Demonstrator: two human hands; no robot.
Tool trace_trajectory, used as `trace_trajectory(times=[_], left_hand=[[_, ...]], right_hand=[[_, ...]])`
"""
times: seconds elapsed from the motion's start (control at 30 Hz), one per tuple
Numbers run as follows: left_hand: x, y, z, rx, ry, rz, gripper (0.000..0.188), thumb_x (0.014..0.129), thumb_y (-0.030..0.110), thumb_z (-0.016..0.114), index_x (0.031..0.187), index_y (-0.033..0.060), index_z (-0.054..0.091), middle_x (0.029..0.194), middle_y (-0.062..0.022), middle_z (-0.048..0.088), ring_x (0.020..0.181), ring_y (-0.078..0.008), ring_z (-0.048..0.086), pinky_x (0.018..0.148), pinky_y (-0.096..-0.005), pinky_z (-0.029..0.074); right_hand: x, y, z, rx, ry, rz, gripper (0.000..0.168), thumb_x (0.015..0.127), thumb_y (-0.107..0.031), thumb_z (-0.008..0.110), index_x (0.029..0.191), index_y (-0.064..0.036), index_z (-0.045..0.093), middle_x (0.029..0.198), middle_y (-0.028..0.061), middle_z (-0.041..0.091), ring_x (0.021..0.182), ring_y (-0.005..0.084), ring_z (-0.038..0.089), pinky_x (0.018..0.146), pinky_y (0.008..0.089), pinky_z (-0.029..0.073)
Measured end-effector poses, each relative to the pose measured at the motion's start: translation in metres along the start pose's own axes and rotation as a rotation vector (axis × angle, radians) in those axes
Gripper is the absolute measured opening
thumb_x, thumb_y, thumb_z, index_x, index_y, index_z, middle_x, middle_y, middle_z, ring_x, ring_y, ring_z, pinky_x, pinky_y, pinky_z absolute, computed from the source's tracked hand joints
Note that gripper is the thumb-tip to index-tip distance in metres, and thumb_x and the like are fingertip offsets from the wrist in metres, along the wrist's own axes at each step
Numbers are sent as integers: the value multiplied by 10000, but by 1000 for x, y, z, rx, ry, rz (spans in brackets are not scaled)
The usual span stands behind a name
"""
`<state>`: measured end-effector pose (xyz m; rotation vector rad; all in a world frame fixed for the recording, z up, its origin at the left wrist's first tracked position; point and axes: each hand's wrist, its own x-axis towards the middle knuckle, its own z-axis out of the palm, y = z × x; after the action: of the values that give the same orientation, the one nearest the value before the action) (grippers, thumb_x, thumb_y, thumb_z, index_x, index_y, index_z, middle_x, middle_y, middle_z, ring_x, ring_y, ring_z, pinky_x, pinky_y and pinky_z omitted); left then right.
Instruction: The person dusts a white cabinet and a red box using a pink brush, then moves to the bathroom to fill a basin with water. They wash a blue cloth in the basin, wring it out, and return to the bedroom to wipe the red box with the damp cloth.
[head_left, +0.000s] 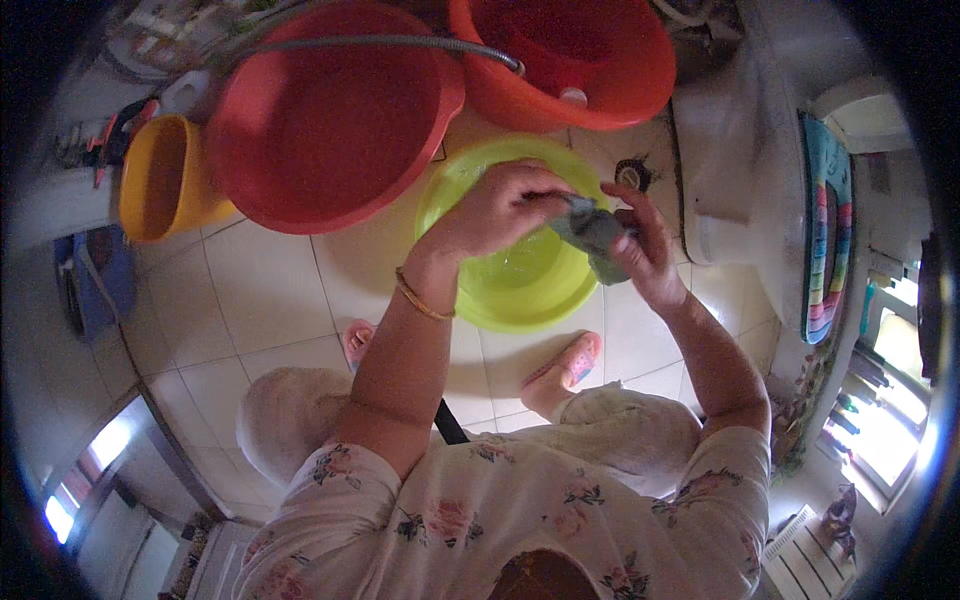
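Observation:
A dark grey-green wet-looking cloth (592, 229) is stretched between my two hands above the right part of a lime-green plastic basin (517, 319). My left hand (514, 202) pinches one end of it with the fingertips. At the other end, the thumb and fingers of my right hand (649, 251) grip the bunched fabric, the index finger raised. Clear water (510, 274) glints in the basin below. Motion blurs the cloth, so its exact kind cannot be told.
Behind the basin stand a large red basin (330, 127) and an orange-red tub (630, 97), with a metal shower hose (390, 41) across them. A yellow bucket (202, 202) is at left. A floor drain (632, 175) lies right of the basin. Slippers (581, 356) are near its front.

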<state>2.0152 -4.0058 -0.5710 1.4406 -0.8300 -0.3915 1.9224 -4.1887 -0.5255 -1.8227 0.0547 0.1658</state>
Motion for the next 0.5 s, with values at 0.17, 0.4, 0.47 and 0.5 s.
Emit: trace_trajectory(times=[0.17,0.4,0.47,0.5], left_hand=[[7,16,22,-60,365,-233,155,778,105,557,885,-6,573,816,-126,612,786,-164,585,661,-276,455],[-75,-158,65,-432,1213,-551,155,824,198,536,860,50,508,752,-37,541,646,-117,513,564,-238,426],[-111,-219,77,-232,1257,-509,148,810,177,541,865,43,510,768,-46,547,680,-139,521,597,-261,431],[-129,-243,77,-164,1304,-427,145,805,166,537,870,39,512,778,-50,549,695,-150,522,618,-271,431]], right_hand=[[18,41,16,-284,-7,138,417,669,-173,676,1037,-65,511,873,119,599,805,243,585,727,315,459],[21,246,65,-857,-21,191,450,672,-177,618,1102,-109,502,1113,129,488,996,302,452,862,391,384],[4,246,120,-919,171,293,527,688,-229,600,1178,-128,433,1203,148,403,1085,341,369,911,434,332],[2,250,138,-1093,93,120,468,697,-252,587,1130,-118,467,1228,175,355,1084,335,372,884,433,362]])
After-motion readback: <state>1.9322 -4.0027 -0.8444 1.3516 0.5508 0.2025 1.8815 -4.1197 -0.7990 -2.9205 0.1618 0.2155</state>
